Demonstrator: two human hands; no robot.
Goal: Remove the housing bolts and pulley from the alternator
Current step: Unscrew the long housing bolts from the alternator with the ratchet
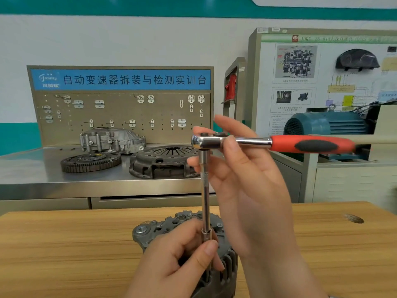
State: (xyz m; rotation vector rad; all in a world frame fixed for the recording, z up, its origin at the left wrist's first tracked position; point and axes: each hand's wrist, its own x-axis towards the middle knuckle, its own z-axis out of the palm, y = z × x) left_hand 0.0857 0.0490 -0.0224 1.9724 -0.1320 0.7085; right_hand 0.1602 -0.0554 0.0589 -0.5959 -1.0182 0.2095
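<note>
wooden table [64,244] in the foreground, grain running side to side. behind it a steel workbench [43,168] with a perforated tool board [120,112] under a blue sign. to the right stands a training panel [322,82] with diagrams, and a blue electric motor [326,123] in front of it.

on the workbench: a clutch cover [165,162] near the front edge, a toothed flywheel [91,161] to its left, and an aluminium casing [111,139] behind both, against the board.

alternator [163,227]: on the wooden table at the near edge, centre, end face up, partly covered by the hands.

right hand [242,179]: raised above the alternator, thumb laid across the neck of the ratchet [279,143] and fingers wrapped behind its head, gripping it. the ratchet lies level, red and black handle pointing right.

left hand [178,261]: low over the alternator, thumb and fingers pinching the bottom of the extension bar [205,201].

the extension bar hangs upright from the ratchet head down to the alternator's top face. its lower tip is hidden by the left fingers; it appears seated on a fastener, but which one cannot be told.
</note>
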